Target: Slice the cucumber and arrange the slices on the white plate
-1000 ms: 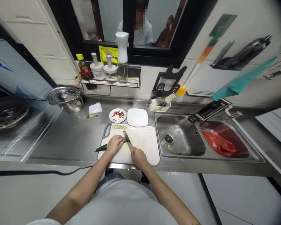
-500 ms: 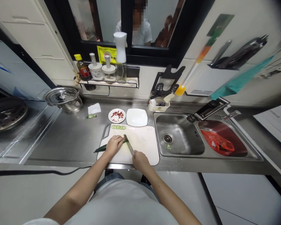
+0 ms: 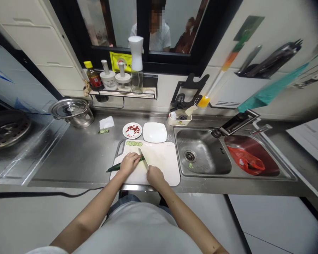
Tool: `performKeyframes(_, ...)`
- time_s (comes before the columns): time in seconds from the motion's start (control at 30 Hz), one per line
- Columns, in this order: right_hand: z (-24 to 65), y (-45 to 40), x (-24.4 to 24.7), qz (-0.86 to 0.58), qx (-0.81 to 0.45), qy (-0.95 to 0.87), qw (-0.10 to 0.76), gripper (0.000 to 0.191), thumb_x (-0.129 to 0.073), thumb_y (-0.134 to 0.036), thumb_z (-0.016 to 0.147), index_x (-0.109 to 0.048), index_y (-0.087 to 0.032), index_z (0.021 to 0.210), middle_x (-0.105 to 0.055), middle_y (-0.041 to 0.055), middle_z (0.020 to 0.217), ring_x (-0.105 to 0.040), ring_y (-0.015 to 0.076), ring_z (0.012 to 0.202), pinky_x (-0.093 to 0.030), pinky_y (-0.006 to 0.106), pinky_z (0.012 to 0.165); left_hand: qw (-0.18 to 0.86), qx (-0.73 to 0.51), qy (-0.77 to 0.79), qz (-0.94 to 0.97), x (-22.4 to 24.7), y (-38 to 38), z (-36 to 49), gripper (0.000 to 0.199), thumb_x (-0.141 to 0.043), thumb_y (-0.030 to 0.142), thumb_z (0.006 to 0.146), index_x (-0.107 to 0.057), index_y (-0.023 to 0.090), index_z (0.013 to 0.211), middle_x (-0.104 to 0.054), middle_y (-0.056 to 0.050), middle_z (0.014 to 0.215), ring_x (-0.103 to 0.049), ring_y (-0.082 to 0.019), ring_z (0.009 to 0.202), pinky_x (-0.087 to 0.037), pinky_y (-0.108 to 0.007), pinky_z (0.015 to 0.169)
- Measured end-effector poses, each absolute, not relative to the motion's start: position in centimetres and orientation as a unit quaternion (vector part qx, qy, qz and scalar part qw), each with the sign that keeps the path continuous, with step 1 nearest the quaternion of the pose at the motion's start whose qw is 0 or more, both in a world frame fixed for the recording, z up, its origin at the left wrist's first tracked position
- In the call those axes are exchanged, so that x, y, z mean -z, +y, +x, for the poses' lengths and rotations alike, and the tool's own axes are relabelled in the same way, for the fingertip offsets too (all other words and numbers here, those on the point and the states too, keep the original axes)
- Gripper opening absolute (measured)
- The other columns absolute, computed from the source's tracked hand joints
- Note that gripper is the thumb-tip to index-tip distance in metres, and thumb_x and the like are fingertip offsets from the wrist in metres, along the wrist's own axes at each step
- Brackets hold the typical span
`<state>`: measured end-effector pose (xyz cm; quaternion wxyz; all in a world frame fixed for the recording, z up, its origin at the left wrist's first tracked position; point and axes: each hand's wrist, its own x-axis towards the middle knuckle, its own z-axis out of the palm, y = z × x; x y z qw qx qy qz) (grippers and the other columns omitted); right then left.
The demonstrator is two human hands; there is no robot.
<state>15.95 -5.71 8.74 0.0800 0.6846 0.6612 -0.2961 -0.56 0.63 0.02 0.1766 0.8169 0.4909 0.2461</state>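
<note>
On a white cutting board (image 3: 161, 158) lies a dark green cucumber (image 3: 113, 168), its tip reaching past the board's left edge. My left hand (image 3: 129, 164) is closed over the cucumber and hides its middle. My right hand (image 3: 155, 176) grips a knife (image 3: 143, 158) by the handle; the blade points away from me and meets the cucumber's right end. Several cucumber slices (image 3: 134, 143) lie in a row along the board's far left edge.
Behind the board stand a small plate (image 3: 125, 131) with chopped red pieces and a white square plate (image 3: 154, 132). A lidded steel pot (image 3: 79, 114) is at the left. To the right is a double sink (image 3: 204, 171) with a faucet (image 3: 235, 123). A condiment rack (image 3: 122, 94) hangs behind.
My right hand and the knife have shifted slightly left and away from me. The left hand and the cucumber look unmoved.
</note>
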Motion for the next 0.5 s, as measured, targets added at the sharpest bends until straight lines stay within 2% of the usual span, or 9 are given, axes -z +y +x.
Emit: performKeyframes(0.5, 16.1, -6.5, -9.1, 0.683, 0.295, 0.660, 0.106, 0.034, -0.036, -0.010, 0.091, -0.061, -0.009, 0.114, -0.068, 0.0170, 0.105, -0.064, 0.0233, 0.102, -0.045, 0.029, 0.081, 0.184, -0.250, 0.496, 0.811, -0.5, 0.6, -0.4, 0.023, -0.050, 0.029, 0.093, -0.071, 0.023, 0.097, -0.068, -0.005, 0.092, -0.057, -0.019, 0.088, -0.045, -0.031, 0.080)
